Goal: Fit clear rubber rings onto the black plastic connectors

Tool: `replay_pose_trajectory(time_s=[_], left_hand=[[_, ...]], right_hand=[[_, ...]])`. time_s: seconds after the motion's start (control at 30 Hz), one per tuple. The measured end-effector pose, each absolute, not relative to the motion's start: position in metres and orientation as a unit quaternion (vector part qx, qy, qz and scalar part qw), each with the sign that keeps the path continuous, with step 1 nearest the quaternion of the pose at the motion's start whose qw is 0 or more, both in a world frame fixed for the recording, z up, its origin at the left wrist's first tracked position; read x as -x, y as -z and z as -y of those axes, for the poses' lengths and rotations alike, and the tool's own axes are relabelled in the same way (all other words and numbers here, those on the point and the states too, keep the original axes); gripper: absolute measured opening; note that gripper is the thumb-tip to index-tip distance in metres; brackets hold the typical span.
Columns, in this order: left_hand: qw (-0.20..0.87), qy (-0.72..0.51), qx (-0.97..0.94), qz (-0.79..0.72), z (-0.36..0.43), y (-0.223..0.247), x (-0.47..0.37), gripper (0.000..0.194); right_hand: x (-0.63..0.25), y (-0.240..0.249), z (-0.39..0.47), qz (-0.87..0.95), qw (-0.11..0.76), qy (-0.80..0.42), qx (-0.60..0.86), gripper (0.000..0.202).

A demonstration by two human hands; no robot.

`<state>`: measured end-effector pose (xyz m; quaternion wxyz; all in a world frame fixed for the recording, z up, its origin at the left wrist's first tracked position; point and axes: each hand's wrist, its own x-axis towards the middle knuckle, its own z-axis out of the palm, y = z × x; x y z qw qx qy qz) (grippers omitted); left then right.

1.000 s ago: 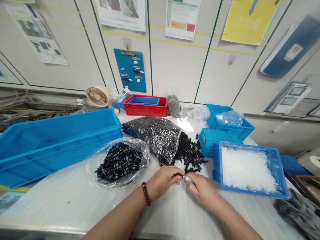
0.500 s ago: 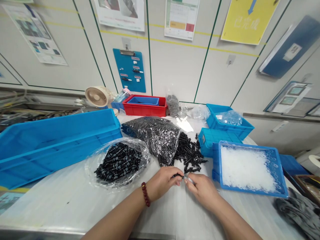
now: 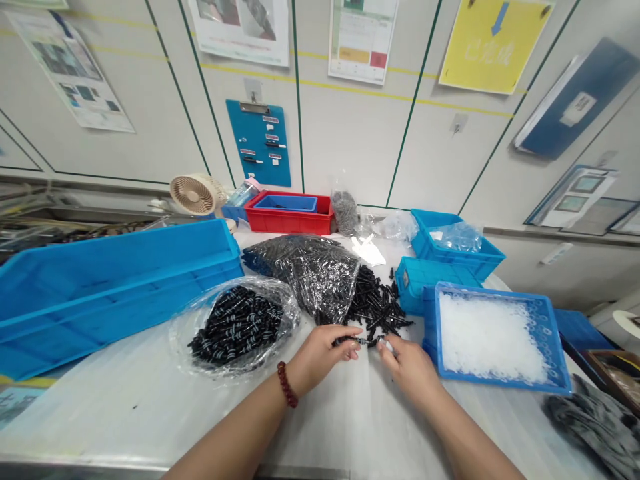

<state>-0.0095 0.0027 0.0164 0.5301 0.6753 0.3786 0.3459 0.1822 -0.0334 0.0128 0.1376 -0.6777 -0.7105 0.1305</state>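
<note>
White wall (image 3: pixel 355 140) behind, pale surface (image 3: pixel 150 413) below. Left hand (image 3: pixel 320 355): grip closed around black part (image 3: pixel 361 341) with pale rings, just in front of the loose pile (image 3: pixel 377 303). Right hand (image 3: pixel 411 368): grip pinched on small white piece (image 3: pixel 386 344), mostly covered by fingers; can't tell if it touches the part. Blue tray (image 3: pixel 505 385) sits right. Yellow sheet (image 3: pixel 493 43): blurry, probably reads 已完成, under a down arrow (image 3: pixel 500 19). Clipboard (image 3: pixel 277 163) labels too small to read.
</note>
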Motion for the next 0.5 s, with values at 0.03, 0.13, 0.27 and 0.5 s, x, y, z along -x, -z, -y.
replay_pose_trajectory(time_s=[0.03, 0.13, 0.27, 0.5], left_hand=[[0.566, -0.355, -0.636, -0.386, -0.004, -0.018, 0.01, 0.036], [0.613, -0.371, -0.564, -0.41, -0.007, -0.019, 0.009, 0.039], [0.584, -0.337, -0.596, -0.437, -0.007, -0.013, 0.006, 0.034], [0.375, -0.368, -0.749, -0.403, -0.001, -0.008, 0.001, 0.029]], right_hand=[[-0.183, -0.013, 0.032, 0.705, 0.136, -0.125, 0.685, 0.027], [-0.181, -0.013, 0.03, 0.701, 0.086, -0.101, 0.701, 0.034], [-0.177, -0.015, 0.03, 0.712, 0.027, -0.087, 0.696, 0.035], [-0.18, -0.012, 0.032, 0.742, 0.092, -0.071, 0.66, 0.027]])
